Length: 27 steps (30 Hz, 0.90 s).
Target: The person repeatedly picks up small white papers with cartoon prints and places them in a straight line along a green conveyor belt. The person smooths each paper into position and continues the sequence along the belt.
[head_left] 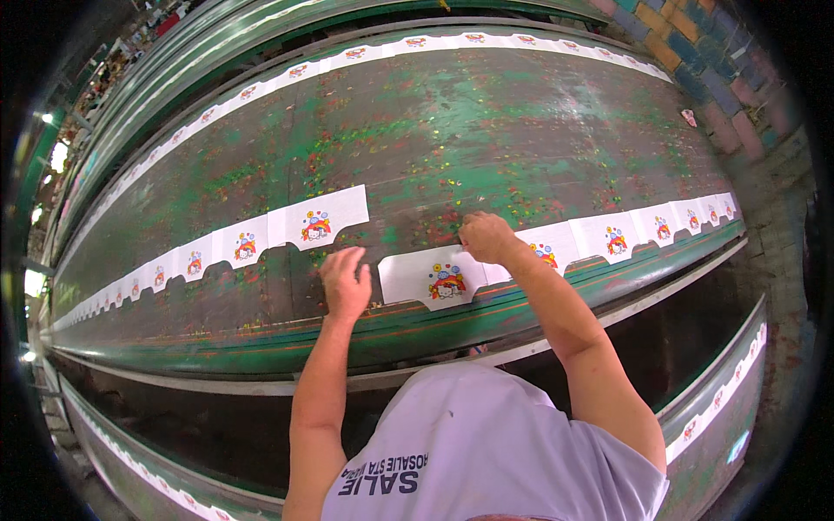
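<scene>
A white cut piece of cloth or paper (404,271), printed with a rainbow and cartoon figure, lies on the paint-stained table near its front edge. Just left of this piece, my left hand (346,285) rests low over the tabletop, open, with its fingers somewhat apart and nothing in them. My right hand (488,237) is closed, fingers curled, at the upper right corner of the piece. What it pinches is hidden. Below its wrist, the neighbouring printed piece (556,240) is partly covered by my forearm.
A row of like printed pieces (339,207) runs off to the left, and more (638,227) continue to the right. Another row (382,49) lines the far edge of the long green-and-brown table (521,122). A second table (725,434) with printed pieces stands behind me.
</scene>
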Each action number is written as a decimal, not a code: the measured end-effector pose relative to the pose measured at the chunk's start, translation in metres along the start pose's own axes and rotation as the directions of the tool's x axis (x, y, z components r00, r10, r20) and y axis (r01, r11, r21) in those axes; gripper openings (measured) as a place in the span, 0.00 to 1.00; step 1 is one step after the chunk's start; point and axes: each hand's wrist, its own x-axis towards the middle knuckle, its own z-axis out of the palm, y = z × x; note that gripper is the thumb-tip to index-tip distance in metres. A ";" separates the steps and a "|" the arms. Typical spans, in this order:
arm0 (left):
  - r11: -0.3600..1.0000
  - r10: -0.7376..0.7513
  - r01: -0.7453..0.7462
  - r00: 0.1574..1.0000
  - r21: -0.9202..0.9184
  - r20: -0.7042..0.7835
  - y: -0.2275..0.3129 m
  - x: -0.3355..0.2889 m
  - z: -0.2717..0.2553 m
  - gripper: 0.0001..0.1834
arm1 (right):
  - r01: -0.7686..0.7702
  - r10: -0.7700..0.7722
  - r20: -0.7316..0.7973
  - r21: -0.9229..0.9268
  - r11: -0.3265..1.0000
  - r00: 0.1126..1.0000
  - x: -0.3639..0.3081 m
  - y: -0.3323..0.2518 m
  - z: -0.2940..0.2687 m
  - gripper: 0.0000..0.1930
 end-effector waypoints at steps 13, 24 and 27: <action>0.996 -0.091 0.091 0.949 0.014 0.300 0.090 0.008 0.025 0.23 | 0.136 -0.307 0.053 0.815 0.563 0.950 -0.057 -0.003 -0.041 0.13; 0.740 -0.585 0.478 0.805 -0.474 -0.101 -0.003 0.052 0.051 0.16 | 0.055 0.078 -0.123 0.812 0.581 0.989 0.011 0.052 -0.005 0.10; 0.798 -0.588 0.503 0.770 -0.331 -0.248 -0.024 0.070 0.067 0.17 | -0.014 0.351 -0.172 0.883 0.469 0.920 0.057 0.051 0.012 0.10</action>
